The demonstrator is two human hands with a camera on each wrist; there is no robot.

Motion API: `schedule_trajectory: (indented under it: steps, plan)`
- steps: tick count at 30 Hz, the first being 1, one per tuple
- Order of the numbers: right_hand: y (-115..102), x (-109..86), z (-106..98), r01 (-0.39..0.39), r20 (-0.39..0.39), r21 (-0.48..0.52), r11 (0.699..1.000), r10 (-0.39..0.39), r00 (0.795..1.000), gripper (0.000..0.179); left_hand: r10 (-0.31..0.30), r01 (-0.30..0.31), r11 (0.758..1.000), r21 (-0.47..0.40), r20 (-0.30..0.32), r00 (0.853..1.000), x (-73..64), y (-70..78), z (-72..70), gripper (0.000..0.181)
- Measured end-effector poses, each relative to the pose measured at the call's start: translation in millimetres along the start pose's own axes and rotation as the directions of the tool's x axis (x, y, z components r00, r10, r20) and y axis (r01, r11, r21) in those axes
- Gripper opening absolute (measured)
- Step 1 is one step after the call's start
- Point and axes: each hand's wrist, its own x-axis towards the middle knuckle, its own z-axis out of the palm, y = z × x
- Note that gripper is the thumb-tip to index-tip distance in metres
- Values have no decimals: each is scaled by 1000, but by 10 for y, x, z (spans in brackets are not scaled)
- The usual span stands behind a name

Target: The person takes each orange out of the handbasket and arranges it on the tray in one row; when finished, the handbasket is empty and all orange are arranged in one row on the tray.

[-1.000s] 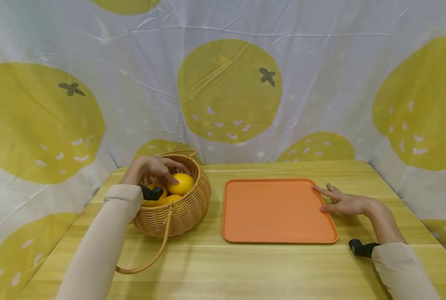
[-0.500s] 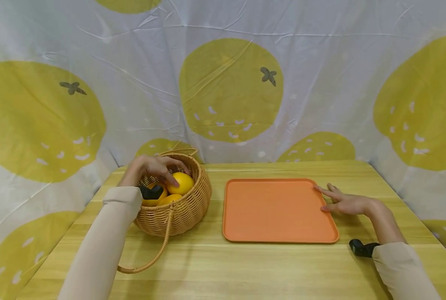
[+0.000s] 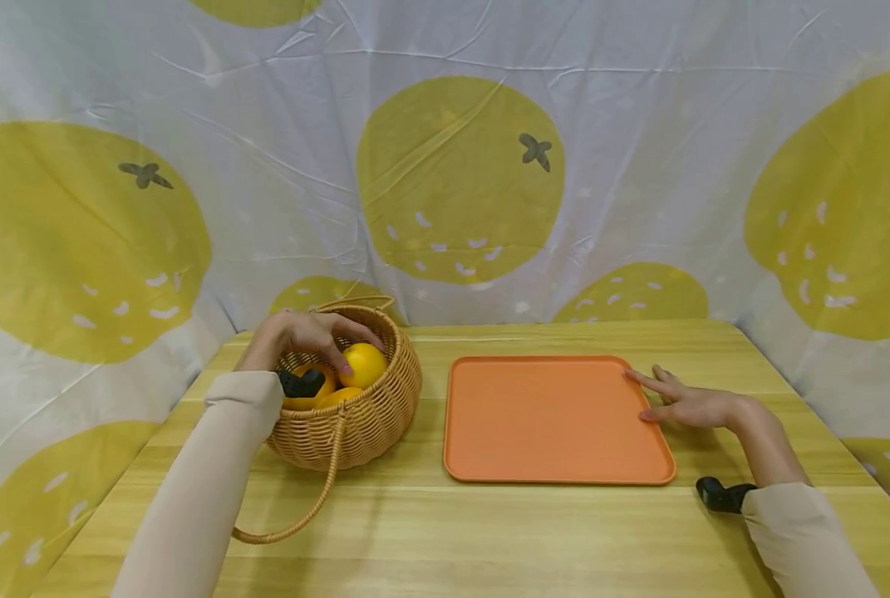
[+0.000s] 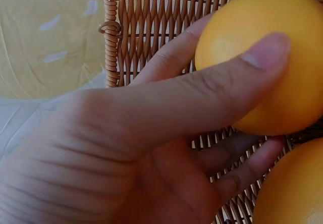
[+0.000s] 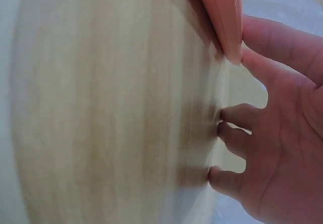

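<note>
Inside a wicker basket (image 3: 385, 419), my left hand (image 3: 310, 332) grips a yellow-orange orange (image 3: 367, 363). The left wrist view has the thumb of this hand (image 4: 171, 108) across the top of the orange (image 4: 287, 98), with the other fingers partly hidden behind and below it. A second orange (image 4: 298, 188) lies just beside it, and more sit under my wrist. My right hand (image 3: 691, 407) is spread at the right edge of a flat orange tray (image 3: 557, 419). In the right wrist view, thumb and index finger touch the tray's rim (image 5: 227, 17), while other fingertips rest on the table.
The basket's looped handle (image 3: 317, 515) hangs down toward the front of the wooden table (image 3: 519, 540). A second handle (image 3: 355, 299) stands at the back of the basket. Fruit-printed cloth (image 3: 624, 191) encloses the table at the back and sides.
My left fingers have shifted slightly on the orange, which has turned or moved a little to the right within the basket. My right hand and the tray have stayed in place.
</note>
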Motion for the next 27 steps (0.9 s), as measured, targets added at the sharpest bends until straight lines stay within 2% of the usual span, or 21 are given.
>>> schedule_trajectory:
  steps: [3,10,12,14,17,20,22,27]
  plan:
    - [-3,-5,7,-1,-1,-3,1000,1,1000,103,3,-3,1000,-21,30,1000,22,-9,-7,67]
    - [-17,-6,11,13,22,9,1000,-13,1000,97,23,-22,995,98,-10,1000,30,-46,-39,63]
    - [-17,-4,11,12,15,7,1000,-13,1000,98,18,-19,998,63,10,1000,39,-51,-42,62]
    - [-17,2,13,2,6,2,1000,-2,1000,102,14,-14,1000,5,63,998,55,-54,-42,63]
    - [-13,-2,11,9,-1,4,1000,-9,1000,104,26,-12,996,-84,162,986,78,-67,-51,68]
    - [-5,-2,8,8,-2,0,1000,-8,1000,104,54,-30,993,-112,219,974,97,-80,-60,72]
    - [0,2,7,2,0,-5,1000,-2,1000,101,59,-34,993,-113,226,972,105,-84,-66,73]
    - [17,14,0,13,11,9,1000,-13,1000,92,23,-3,995,-102,195,980,113,-67,-56,71]
